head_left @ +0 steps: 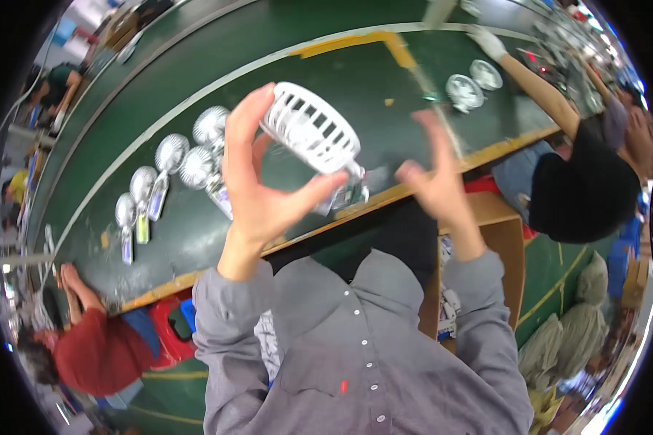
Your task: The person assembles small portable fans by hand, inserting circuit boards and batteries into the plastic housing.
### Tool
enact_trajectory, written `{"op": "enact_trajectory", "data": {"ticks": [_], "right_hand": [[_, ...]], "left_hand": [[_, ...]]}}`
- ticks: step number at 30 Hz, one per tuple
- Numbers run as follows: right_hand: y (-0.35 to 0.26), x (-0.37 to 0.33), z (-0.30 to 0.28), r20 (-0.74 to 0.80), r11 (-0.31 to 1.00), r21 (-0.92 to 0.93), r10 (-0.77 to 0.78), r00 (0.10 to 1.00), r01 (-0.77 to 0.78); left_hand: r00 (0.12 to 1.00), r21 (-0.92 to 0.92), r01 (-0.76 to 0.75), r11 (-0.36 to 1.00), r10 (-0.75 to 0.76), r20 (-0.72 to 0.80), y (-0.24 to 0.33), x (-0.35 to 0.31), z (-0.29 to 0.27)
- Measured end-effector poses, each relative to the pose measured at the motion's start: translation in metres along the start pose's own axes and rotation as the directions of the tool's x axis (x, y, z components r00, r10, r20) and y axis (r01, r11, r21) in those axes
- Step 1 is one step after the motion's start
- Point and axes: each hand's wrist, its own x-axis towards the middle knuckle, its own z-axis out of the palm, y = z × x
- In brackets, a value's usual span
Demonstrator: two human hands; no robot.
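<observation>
My left hand point(257, 181) grips the rim of a white slatted fan head point(313, 127) between thumb and fingers, holding it tilted above the green bench. From the lower end of this handheld fan hang small parts point(353, 185), too blurred to make out. To the right, my right hand point(439, 174) is raised with thumb and fingers apart, a little smeared by motion and holding nothing. Beyond my left hand lie several handheld fans, among them one round fan head point(172, 153) and another point(197, 167), some with coloured handles.
The green work surface point(268, 65) carries a strip of yellow tape point(352, 45). Two fan heads point(464, 93) lie at the right, near a co-worker's gloved hand point(488, 43). An open cardboard box point(504, 261) stands by my right arm. A person in red point(101, 351) sits at the left.
</observation>
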Motion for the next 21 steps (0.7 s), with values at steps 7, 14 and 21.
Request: {"op": "enact_trajectory", "data": {"ticks": [7, 14, 21], "right_hand": [[-0.074, -0.071, 0.019, 0.511, 0.479, 0.764, -0.041, 0.859, -0.432], [-0.073, -0.093, -0.021, 0.481, 0.195, 0.842, 0.148, 0.864, -0.502], [-0.069, -0.090, -0.017, 0.553, 0.290, 0.773, 0.127, 0.824, -0.564]], "left_hand": [[0.999, 0.019, 0.042, 0.999, -0.043, 0.027, 0.036, -0.006, 0.027], [0.944, 0.267, 0.162, 0.950, -0.228, 0.239, 0.025, -0.048, 0.040], [0.831, -0.134, 0.027, 0.991, 0.052, 0.554, 0.069, -0.058, 0.066]]}}
